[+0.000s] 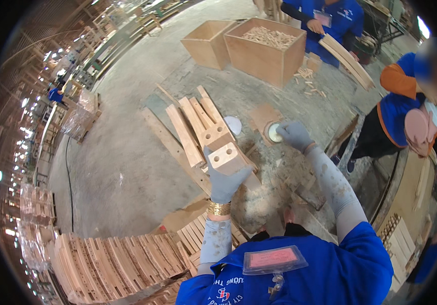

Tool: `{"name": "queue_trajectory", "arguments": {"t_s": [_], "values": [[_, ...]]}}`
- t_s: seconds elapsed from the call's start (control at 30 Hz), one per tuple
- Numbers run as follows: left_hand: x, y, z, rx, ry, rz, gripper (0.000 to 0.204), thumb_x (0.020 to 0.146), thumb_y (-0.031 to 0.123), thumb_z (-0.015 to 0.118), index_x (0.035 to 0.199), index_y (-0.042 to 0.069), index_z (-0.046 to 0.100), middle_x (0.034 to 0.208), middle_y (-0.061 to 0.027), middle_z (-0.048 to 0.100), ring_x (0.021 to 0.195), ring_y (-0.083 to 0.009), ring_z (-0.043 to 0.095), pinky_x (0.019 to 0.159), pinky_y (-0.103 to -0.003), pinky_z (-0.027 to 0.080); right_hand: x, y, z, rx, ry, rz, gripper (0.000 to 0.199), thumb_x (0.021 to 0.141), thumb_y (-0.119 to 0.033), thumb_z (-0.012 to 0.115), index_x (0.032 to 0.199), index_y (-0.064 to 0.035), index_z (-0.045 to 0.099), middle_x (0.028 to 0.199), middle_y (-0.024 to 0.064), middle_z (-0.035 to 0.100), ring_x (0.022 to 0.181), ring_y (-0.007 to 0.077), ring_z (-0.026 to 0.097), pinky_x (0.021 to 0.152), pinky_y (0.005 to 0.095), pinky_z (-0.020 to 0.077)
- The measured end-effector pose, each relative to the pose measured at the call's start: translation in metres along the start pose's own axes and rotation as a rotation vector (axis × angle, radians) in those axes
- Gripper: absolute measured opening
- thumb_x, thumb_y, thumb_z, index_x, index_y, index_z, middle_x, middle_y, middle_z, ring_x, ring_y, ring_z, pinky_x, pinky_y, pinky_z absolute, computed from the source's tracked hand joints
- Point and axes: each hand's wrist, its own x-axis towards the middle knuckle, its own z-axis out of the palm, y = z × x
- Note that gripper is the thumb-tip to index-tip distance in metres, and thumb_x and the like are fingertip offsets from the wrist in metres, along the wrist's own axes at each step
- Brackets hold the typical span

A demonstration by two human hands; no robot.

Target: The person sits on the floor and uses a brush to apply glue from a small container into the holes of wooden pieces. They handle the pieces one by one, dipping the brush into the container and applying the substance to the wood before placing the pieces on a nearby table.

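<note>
My left hand (226, 182), in a grey glove, is closed round the end of a pale wooden piece (224, 155) with two drilled holes in its end face. Behind that piece lies a second wooden piece (216, 135) with similar holes, beside several long slats (180, 127). My right hand (295, 136), gloved too, is at the rim of a small round pot (273, 133) holding something whitish. Its fingers are curled together; whatever they pinch is hidden. Between the hands, just beyond the wood, rests a white round object (233, 125).
Far ahead stand two plywood bins (259, 58), one full of wooden dowels (269, 36); loose dowels (310, 81) lie beside it. A co-worker (343, 20) holds curved wooden parts (348, 61). Another person (396, 112) stands at right. Stacked wooden parts (112, 264) fill the lower left.
</note>
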Motion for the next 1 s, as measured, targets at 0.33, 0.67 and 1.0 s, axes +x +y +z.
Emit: {"name": "queue_trajectory", "arguments": {"t_s": [0.33,0.67,1.0], "values": [[-0.004,0.012,0.017,0.121,0.087,0.154,0.111,0.055,0.01,0.083,0.137,0.007,0.008,0.121,-0.0137,0.044,0.106,-0.0221,0.051,0.083,-0.034,0.05,-0.022,0.017,0.004,0.361,0.171,-0.082,0.013,0.081,-0.017,0.059,0.084,-0.005,0.065,0.075,0.012,0.061,0.069,0.0223,0.061,0.061,0.0329,0.0467],[-0.014,0.006,0.026,0.264,0.233,0.148,0.109,0.054,0.014,0.084,0.137,0.003,0.014,0.121,-0.0121,0.042,0.107,-0.0209,0.049,0.087,-0.034,0.047,-0.068,0.049,0.033,1.409,0.302,0.388,0.02,0.087,-0.014,0.056,0.097,0.0045,0.057,0.085,0.009,0.061,0.076,0.0188,0.062,0.07,0.0314,0.0536],[-0.017,-0.015,0.025,0.371,0.302,0.263,0.067,0.06,0.012,0.081,0.115,-0.001,0.045,0.106,-0.013,0.056,0.093,-0.0203,0.059,0.078,-0.032,0.052,-0.08,0.048,0.062,1.791,0.548,0.838,0.033,0.088,-0.02,0.056,0.108,0.0058,0.051,0.11,0.0188,0.053,0.097,0.0287,0.058,0.085,0.0365,0.0495]]}}
